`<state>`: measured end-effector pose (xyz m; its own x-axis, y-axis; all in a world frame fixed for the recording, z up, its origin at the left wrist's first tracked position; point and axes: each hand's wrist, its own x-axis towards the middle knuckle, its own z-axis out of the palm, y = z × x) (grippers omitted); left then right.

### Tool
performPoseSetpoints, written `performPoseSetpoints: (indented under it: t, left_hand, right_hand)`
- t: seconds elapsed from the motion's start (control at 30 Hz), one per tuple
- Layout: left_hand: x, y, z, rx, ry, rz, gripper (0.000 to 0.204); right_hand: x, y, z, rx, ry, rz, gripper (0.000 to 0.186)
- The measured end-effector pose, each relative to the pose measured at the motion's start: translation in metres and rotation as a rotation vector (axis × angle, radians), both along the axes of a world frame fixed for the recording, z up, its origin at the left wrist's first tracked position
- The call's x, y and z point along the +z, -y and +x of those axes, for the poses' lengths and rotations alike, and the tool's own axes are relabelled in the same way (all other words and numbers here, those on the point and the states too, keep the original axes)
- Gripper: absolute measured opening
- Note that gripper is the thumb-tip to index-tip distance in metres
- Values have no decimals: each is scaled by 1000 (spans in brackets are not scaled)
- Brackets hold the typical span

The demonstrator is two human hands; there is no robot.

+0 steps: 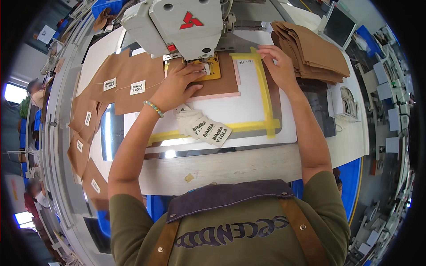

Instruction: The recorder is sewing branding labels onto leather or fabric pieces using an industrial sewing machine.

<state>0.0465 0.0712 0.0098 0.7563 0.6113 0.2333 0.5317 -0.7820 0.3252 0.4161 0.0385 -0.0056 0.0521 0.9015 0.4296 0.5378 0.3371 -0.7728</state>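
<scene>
Factory floor all around, and my pale worktable (230,166) runs right up to the sewing machine (177,26), which I'll use as the reference for everything.

Closest to me, on the near side of the machine, sits a fanned pile of white labels (202,126). I keep them spread like that so I can slide one off without fumbling. They lie on the white template board (248,108) edged with yellow tape (266,95); I reckon the tape marks where each piece has to sit.

Right under the machine's head is the brown fabric piece (224,77), flat on the board. My left hand (179,84) is spread flat on it, fingers (195,70) stretched toward the small label (206,68) inside the yellow clamp frame (214,68), pinning things so nothing creeps. It grips nothing, just presses.

My right hand (277,64) is just right of the machine, fingers loosely open, tips resting at the far edge of the board by the tape, steadying that side. It holds nothing either.

Left of the machine, finished brown pieces with labels sewn on (122,82) trail down the table edge. Right of it and farther back, a stack of blank brown pieces (313,53) waits within reach.
</scene>
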Motion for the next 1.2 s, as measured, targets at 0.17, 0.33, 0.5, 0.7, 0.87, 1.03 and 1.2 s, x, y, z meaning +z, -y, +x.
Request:
performPoseSetpoints:
  t: [0.17, 0.33, 0.5, 0.7, 0.87, 1.03, 1.2]
  left_hand:
    - [-1, -7, 5, 48, -23, 67, 38]
    - [-5, -16, 6, 60, 1, 90, 44]
    - [0, -18, 0, 111, -14, -43, 51]
    - [-3, -11, -33, 148, 97, -105, 55]
    - [-5, -19, -64, 158, 109, -155, 61]
    - [-9, -29, -69, 127, 111, -164, 66]
    - [-5, -31, -64, 129, 108, -149, 65]
  right_hand:
    - [-3, -1, 2, 2, 13, 6, 21]
    - [-1, 1, -1, -7, 57, -3, 20]
    - [-2, 3, -5, 16, 72, 39, 19]
    - [3, 20, -36, 196, 354, 47, 30]
    - [8, 24, -58, 295, 759, 16, 39]
    - [12, 22, -61, 300, 754, -19, 40]
    - [13, 26, -61, 301, 790, -13, 41]
